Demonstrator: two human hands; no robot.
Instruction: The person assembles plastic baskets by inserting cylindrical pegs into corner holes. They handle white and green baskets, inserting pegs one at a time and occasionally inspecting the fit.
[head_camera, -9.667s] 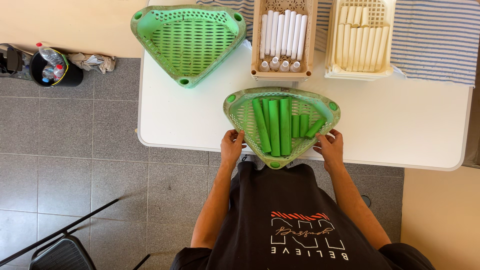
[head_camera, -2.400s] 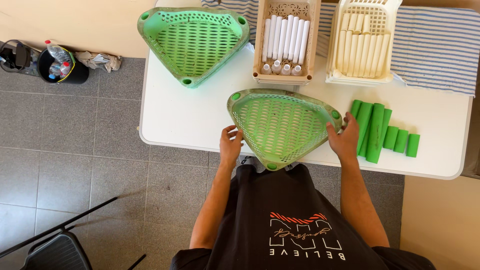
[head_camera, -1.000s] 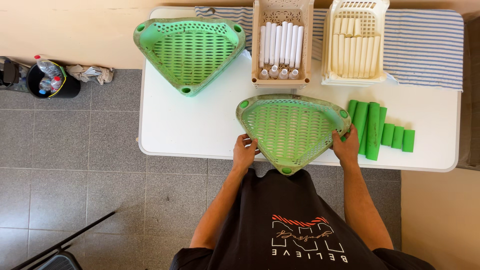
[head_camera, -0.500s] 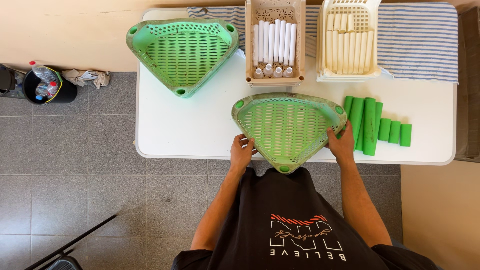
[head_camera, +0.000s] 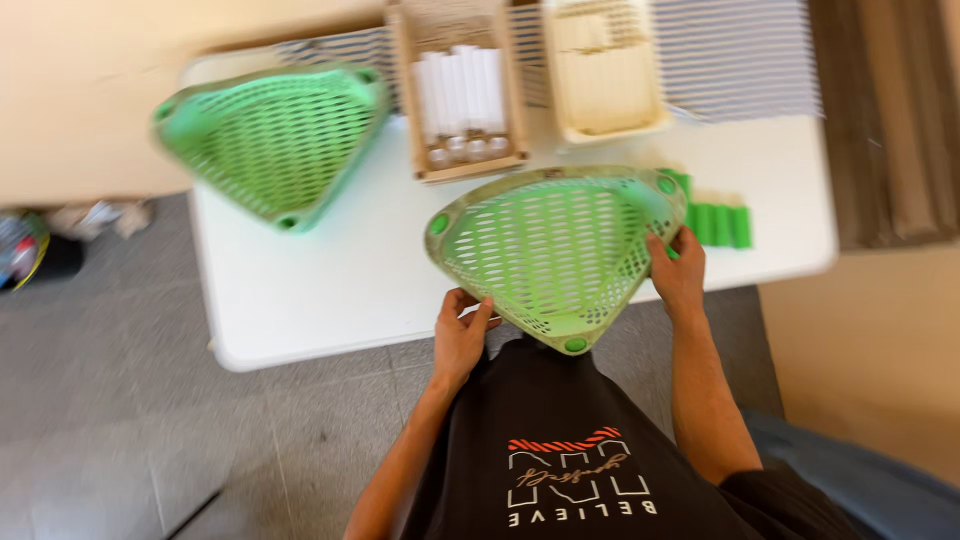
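Both hands, left (head_camera: 462, 335) and right (head_camera: 679, 272), gripped the emptied basket (head_camera: 555, 250) by its rim; green tubes (head_camera: 722, 222) lay tipped out on the table (head_camera: 330, 290) beside it.

bright, even daylight; motion blur smears everything, worst around the white table (head_camera: 330, 290) and beyond it; shadows below its near edge seem soft.

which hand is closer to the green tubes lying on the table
Right. The right hand grips the near green basket at its right edge, just beside the green tubes; the left hand holds the basket's opposite edge, much farther away.
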